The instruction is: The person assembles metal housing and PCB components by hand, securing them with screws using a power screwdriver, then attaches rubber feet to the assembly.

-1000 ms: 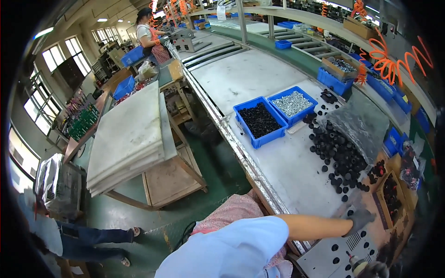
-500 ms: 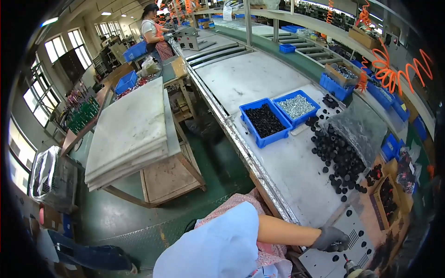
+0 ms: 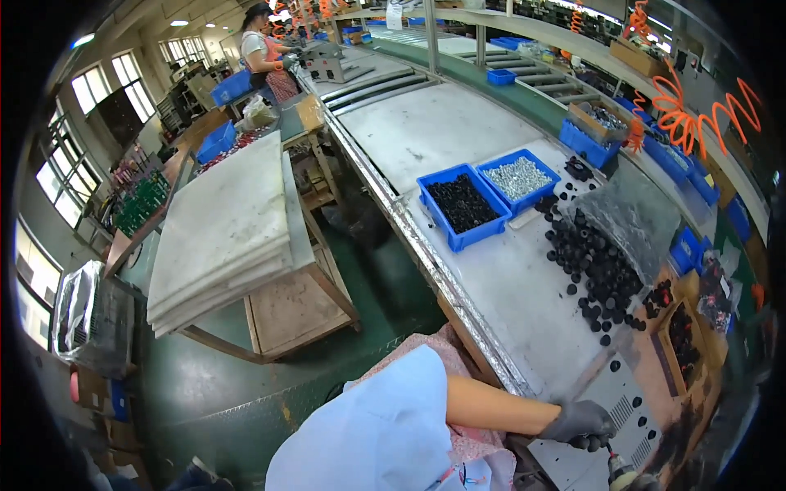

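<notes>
Right at the lower edge, a pale blue sleeve (image 3: 368,417) runs out to a bare forearm, and here's the left hand (image 3: 583,424), grey-gloved, fingers curled down over a grey panel (image 3: 569,470); whether it pinches anything under those fingertips, I cannot tell. Just beside it, the driver (image 3: 620,468) leans in, its red-tipped end right by those fingers, the right hand (image 3: 644,484) clenched around its body, though the edge cuts most of that hand off. The panel lies flat at the near end of the bench (image 3: 524,286), several black caps (image 3: 642,421) standing apart on it among slots and holes. Next to the panel, on the right, sits an open carton (image 3: 670,360) of dark parts. Further up, a big heap (image 3: 596,266) of black caps spreads out beside a clear plastic bag (image 3: 634,209). Then two blue bins side by side: the left one (image 3: 481,237) full of black pieces, the right one (image 3: 536,200) of silvery ones. Over on the left, pale boards (image 3: 217,221) are stacked on a cart. Way up the line, past the rollers (image 3: 377,94), a co-worker (image 3: 262,57) in an apron stands by a metal housing (image 3: 322,64).
</notes>
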`<move>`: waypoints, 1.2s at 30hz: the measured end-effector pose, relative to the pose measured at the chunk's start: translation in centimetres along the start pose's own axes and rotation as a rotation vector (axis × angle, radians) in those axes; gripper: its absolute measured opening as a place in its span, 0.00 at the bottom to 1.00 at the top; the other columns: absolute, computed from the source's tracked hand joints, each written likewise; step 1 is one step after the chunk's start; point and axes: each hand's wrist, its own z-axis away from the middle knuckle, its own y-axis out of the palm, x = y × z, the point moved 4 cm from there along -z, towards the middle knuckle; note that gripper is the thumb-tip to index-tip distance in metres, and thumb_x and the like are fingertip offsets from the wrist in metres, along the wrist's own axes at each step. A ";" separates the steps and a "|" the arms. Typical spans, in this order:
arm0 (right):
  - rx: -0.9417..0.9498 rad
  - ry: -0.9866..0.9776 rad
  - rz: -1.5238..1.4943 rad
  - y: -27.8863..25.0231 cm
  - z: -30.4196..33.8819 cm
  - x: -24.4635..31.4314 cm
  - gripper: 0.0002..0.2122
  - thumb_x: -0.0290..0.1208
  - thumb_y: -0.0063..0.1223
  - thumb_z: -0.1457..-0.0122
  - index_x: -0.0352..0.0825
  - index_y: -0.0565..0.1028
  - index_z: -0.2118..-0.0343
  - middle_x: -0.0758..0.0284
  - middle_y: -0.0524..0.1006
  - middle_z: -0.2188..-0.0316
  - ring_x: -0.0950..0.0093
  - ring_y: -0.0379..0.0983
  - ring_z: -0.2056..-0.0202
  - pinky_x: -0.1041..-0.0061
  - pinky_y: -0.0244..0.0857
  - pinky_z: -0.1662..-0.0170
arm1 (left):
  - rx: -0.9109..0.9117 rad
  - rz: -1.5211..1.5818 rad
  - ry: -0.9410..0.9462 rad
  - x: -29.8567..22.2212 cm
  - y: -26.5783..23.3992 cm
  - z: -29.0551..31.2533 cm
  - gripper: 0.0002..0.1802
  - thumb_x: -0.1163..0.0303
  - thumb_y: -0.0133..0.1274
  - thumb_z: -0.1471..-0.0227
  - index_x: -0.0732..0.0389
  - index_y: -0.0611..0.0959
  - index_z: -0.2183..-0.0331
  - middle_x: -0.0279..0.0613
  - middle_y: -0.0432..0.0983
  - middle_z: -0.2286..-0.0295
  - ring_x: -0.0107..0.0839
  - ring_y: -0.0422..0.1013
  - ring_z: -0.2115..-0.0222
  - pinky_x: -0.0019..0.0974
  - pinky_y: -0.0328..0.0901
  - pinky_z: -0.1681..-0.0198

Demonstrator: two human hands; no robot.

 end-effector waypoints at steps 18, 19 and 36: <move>0.176 -0.181 -0.216 1.9 0.3 0.6 0.21 0.32 0.47 0.58 0.31 0.67 0.58 0.64 0.66 0.76 0.74 0.60 0.78 0.75 0.60 0.73 | 0.076 -0.058 -0.123 -0.1 0.1 0.4 0.19 0.47 0.45 0.49 0.54 0.72 0.76 0.25 0.58 0.90 0.14 0.50 0.92 0.19 0.44 0.91; 0.290 -0.257 -0.248 1.6 -0.1 0.4 0.19 0.31 0.46 0.57 0.30 0.67 0.59 0.62 0.67 0.74 0.73 0.63 0.77 0.75 0.60 0.74 | 0.117 -0.029 -0.089 -0.5 0.4 0.7 0.19 0.48 0.45 0.49 0.54 0.70 0.75 0.25 0.57 0.89 0.15 0.50 0.92 0.20 0.44 0.91; 0.156 -0.252 -0.116 -3.4 -4.0 -0.1 0.19 0.32 0.38 0.51 0.36 0.67 0.54 0.59 0.71 0.66 0.70 0.66 0.71 0.70 0.60 0.66 | -0.130 -1.589 0.602 -5.5 2.1 -12.6 0.20 0.54 0.53 0.56 0.53 0.77 0.61 0.45 0.70 0.67 0.40 0.69 0.62 0.40 0.63 0.59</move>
